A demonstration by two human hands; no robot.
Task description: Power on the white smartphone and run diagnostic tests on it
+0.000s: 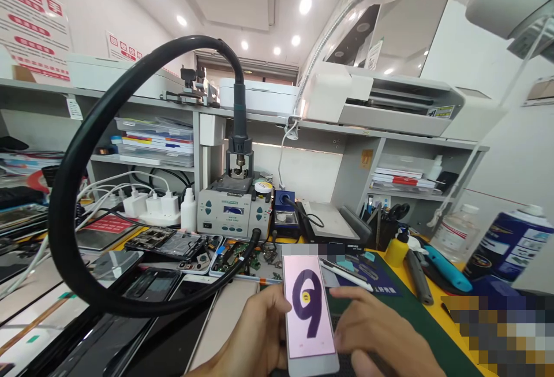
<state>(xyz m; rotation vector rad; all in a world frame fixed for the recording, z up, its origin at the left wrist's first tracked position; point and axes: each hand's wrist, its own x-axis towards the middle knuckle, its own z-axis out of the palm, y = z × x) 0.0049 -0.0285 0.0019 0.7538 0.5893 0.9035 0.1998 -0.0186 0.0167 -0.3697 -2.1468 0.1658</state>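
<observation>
A white smartphone (308, 331) stands tilted up toward me near the bottom middle, its screen lit pink with a large dark figure like a 9 and a small yellow mark. My left hand (253, 328) is closed around its left side, with the thumb along the edge beside the screen. On the phone's other side is my right hand (376, 328), its index finger stretched out beside the screen and the other fingers partly bent. One of those fingertips is close to the phone's right edge; whether it touches I cannot tell.
A hot air station (234, 212) stands behind, its thick black hose (64, 192) looping across the left. Opened phones (168, 244) and circuit boards (236, 257) lie on the bench. To the right are a yellow bottle (396, 250), a clear bottle (456, 232) and a spray can (511, 244).
</observation>
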